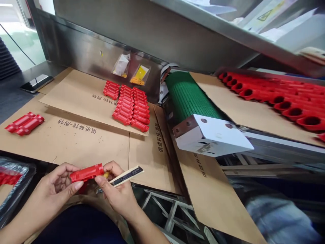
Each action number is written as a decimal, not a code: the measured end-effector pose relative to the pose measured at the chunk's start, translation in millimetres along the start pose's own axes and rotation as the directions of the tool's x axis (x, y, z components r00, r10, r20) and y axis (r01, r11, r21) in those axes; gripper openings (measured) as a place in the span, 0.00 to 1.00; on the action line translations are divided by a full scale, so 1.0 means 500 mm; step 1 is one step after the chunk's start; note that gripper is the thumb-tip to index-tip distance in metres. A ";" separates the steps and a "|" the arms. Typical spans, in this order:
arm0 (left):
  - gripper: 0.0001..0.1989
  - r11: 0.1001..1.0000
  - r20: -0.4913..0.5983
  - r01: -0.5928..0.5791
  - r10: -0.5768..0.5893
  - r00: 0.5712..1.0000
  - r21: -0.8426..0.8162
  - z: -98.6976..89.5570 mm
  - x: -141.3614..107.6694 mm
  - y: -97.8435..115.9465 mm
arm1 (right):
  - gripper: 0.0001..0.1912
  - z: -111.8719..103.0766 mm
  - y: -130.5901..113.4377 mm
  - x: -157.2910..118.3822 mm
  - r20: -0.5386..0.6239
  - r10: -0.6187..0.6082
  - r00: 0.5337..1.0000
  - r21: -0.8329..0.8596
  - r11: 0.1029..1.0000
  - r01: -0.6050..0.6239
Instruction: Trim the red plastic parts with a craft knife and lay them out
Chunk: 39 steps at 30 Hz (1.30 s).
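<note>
At the lower left of the view, my left hand (57, 186) grips the left end of a red tubular part (87, 173), fingers behind it and thumb in front. My right hand (118, 189) is closed around a cream-and-black knife-like tool (128, 175), its fingertips at the right end of the red part. A small yellow piece (106, 175) shows between those fingers. Two more red parts (30, 124) lie side by side on the cardboard (76, 139) at the left. Several others (124, 105) stand in rows on an upper cardboard sheet (76, 96).
A green conveyor roller (193, 96) with a white end block (212, 135) is right of centre. Large red tubes (294, 110) line the right. Two small bags (141, 74) lean against the metal wall. A phone (37, 83) and a plastic-lined tray (15, 189) are at the left.
</note>
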<state>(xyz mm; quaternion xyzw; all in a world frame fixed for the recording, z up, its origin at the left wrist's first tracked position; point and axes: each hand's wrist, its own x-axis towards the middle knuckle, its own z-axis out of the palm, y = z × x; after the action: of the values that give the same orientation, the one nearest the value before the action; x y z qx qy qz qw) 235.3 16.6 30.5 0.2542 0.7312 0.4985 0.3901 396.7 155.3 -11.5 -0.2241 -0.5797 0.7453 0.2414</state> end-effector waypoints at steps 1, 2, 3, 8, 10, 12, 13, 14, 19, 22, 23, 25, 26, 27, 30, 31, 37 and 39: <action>0.17 0.998 -0.033 0.046 -0.047 0.998 -0.054 0.003 -0.004 -0.005 | 0.18 0.004 0.006 -0.002 -0.020 -0.021 1.000 -0.004 1.000 0.021; 0.18 0.992 -0.057 0.078 -0.084 0.995 -0.104 0.005 -0.008 -0.010 | 0.17 0.006 0.010 -0.004 -0.034 -0.053 0.998 -0.024 0.998 0.052; 0.18 0.986 -0.067 0.094 -0.104 0.992 -0.141 0.006 -0.011 -0.014 | 0.16 0.006 0.013 -0.006 -0.043 -0.093 0.995 -0.070 0.994 0.090; 0.11 0.976 -0.242 -0.194 0.165 0.956 -0.100 0.013 -0.020 -0.016 | 0.15 -0.003 0.007 -0.018 -0.100 -0.282 0.954 -0.394 0.892 0.222; 0.15 0.953 -0.279 -0.234 0.176 0.944 -0.194 0.023 -0.018 -0.010 | 0.08 0.002 0.009 -0.024 -0.104 -0.278 0.955 -0.383 0.897 0.220; 0.17 0.915 -0.222 -0.132 0.048 0.974 -0.381 0.035 -0.014 -0.002 | 0.04 0.013 0.016 -0.027 -0.068 -0.341 0.938 -0.408 0.867 0.285; 0.18 0.885 -0.183 -0.065 -0.023 0.983 -0.461 0.040 -0.012 0.001 | 0.04 0.019 0.020 -0.028 -0.021 -0.413 0.910 -0.455 0.814 0.360; 0.19 0.856 -0.146 -0.011 -0.075 0.986 -0.516 0.045 -0.009 0.005 | 0.05 0.024 0.024 -0.028 0.051 -0.490 0.870 -0.506 0.738 0.445; 0.33 0.791 -0.071 0.085 -0.160 0.984 -0.606 0.037 0.000 0.019 | 0.09 0.008 0.008 -0.030 0.271 -0.594 0.757 -0.514 0.576 0.636; 0.29 0.789 -0.070 0.086 -0.162 0.984 -0.609 0.021 -0.002 0.022 | 0.09 -0.015 -0.019 -0.043 0.211 -0.606 0.767 -0.430 0.647 0.630; 0.27 0.788 -0.075 0.087 -0.166 0.983 -0.610 0.017 -0.004 0.022 | 0.12 -0.018 -0.026 -0.047 0.215 -0.615 0.759 -0.388 0.659 0.644; 0.26 0.780 -0.072 0.093 -0.174 0.982 -0.618 0.015 -0.008 0.019 | 0.18 -0.017 -0.032 -0.053 0.232 -0.630 0.741 -0.308 0.675 0.671; 0.27 0.778 -0.072 0.095 -0.178 0.981 -0.621 0.016 -0.010 0.017 | 0.19 -0.014 -0.031 -0.054 0.235 -0.636 0.735 -0.279 0.681 0.677; 0.28 0.778 -0.071 0.097 -0.179 0.981 -0.620 0.018 -0.012 0.015 | 0.18 -0.010 -0.029 -0.054 0.230 -0.637 0.736 -0.257 0.689 0.677; 0.26 0.792 -0.078 0.072 -0.149 0.986 -0.606 0.023 -0.013 0.009 | 0.14 0.001 -0.019 -0.048 0.206 -0.617 0.759 -0.223 0.726 0.651; 0.25 0.797 -0.082 0.062 -0.138 0.987 -0.600 0.024 -0.012 0.008 | 0.13 0.002 -0.016 -0.046 0.204 -0.610 0.766 -0.226 0.732 0.643; 0.24 0.776 -0.085 0.075 -0.164 0.983 -0.626 0.022 -0.010 0.007 | 0.15 -0.001 -0.019 -0.042 0.196 -0.619 0.760 -0.262 0.714 0.649; 0.25 0.728 -0.043 0.153 -0.243 0.969 -0.668 0.021 -0.010 0.013 | 0.15 0.000 -0.020 -0.040 0.210 -0.619 0.757 -0.225 0.723 0.653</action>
<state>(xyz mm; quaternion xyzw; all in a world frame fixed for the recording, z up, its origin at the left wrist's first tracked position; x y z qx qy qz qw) 246.7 21.0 35.8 -0.0118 0.5544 0.6948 0.4580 413.3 144.9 -0.8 0.0013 -0.7355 0.5374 0.4125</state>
